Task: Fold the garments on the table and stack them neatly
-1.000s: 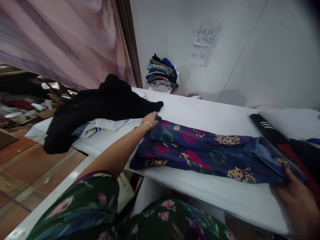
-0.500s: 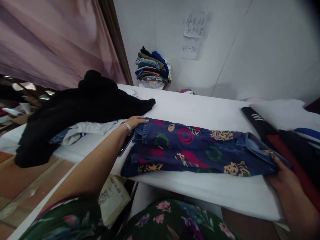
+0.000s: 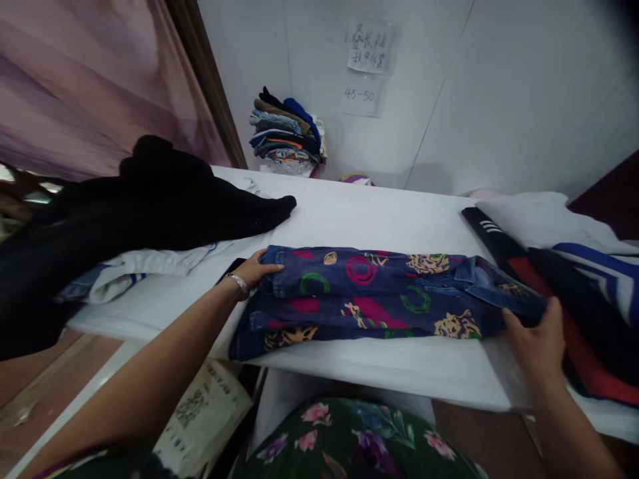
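A folded blue denim garment (image 3: pixel 379 296) printed with pink, green and tan motifs lies lengthwise on the white table (image 3: pixel 349 219) in front of me. My left hand (image 3: pixel 254 269), a bracelet on its wrist, rests flat against the garment's left end. My right hand (image 3: pixel 534 332) lies on its right end by the collar, fingers spread over the cloth. Neither hand lifts the garment.
A black garment (image 3: pixel 150 206) lies heaped over white and pale clothes (image 3: pixel 144 266) at the table's left. Dark, red and striped clothes (image 3: pixel 574 279) lie at the right. A stack of folded clothes (image 3: pixel 287 133) stands against the back wall under paper notes (image 3: pixel 367 46). A pink curtain (image 3: pixel 90 73) hangs left.
The view has shifted right. My left hand slid down along the garment's left end, and my right hand moved inward onto its right end; the garment looks shorter and more bunched.
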`<state>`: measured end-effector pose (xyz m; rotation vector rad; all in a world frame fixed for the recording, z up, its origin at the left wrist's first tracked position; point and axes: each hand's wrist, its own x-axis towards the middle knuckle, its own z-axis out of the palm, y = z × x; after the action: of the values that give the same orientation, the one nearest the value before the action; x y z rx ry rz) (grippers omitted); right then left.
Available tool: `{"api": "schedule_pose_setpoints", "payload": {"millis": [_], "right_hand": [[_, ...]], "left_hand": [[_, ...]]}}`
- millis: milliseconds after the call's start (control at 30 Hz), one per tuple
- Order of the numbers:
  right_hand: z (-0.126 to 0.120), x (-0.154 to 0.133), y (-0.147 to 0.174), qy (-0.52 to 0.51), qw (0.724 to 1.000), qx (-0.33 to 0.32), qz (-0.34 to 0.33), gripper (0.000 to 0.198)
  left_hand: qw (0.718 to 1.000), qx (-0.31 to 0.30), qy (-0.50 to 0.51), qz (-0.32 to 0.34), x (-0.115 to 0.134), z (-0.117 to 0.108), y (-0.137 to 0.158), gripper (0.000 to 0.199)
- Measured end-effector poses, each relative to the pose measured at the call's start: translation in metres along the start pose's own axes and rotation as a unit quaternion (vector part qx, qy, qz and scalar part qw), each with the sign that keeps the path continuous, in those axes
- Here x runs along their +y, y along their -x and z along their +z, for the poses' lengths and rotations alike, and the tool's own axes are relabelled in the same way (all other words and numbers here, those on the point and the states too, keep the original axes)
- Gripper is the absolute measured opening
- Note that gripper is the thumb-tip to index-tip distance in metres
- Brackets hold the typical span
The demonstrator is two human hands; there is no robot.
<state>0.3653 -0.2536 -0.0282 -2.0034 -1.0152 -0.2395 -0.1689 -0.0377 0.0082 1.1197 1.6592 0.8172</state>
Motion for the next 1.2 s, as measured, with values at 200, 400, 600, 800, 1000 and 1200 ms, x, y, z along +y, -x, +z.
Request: {"api": "schedule_pose_setpoints", "payload": {"millis": [200, 400, 600, 800, 1000, 1200], "right_hand": [[0.031, -0.070, 0.015, -0.064, 0.931, -0.165, -0.320, 0.051], [0.096, -0.140, 0.025, -0.023, 0.832, -0.336, -0.440, 0.070], [0.124, -0.140, 0.015, -0.010, 0.775, -0.417, -0.475, 0.063], [0.109, -0.140, 0.017, -0.055, 0.769, -0.436, -0.464, 0.054], [0.103, -0.136, 0.028, -0.002, 0.785, -0.409, -0.466, 0.051], [0.110, -0.128, 0.030, 0.011, 0.779, -0.435, -0.451, 0.045]], "left_hand": [[0.985, -0.084, 0.152, -0.022, 0.021, 0.004, 0.012, 0.051], [0.970, -0.108, 0.218, -0.022, 0.037, 0.003, 0.018, 0.034], [0.991, -0.076, 0.104, -0.032, 0.002, 0.001, 0.034, 0.059], [0.981, 0.019, -0.154, 0.116, -0.026, 0.004, 0.035, 0.066], [0.952, 0.020, -0.283, 0.115, -0.014, -0.003, 0.040, 0.074], [0.848, 0.088, -0.402, 0.333, 0.005, 0.015, 0.064, 0.064]]}}
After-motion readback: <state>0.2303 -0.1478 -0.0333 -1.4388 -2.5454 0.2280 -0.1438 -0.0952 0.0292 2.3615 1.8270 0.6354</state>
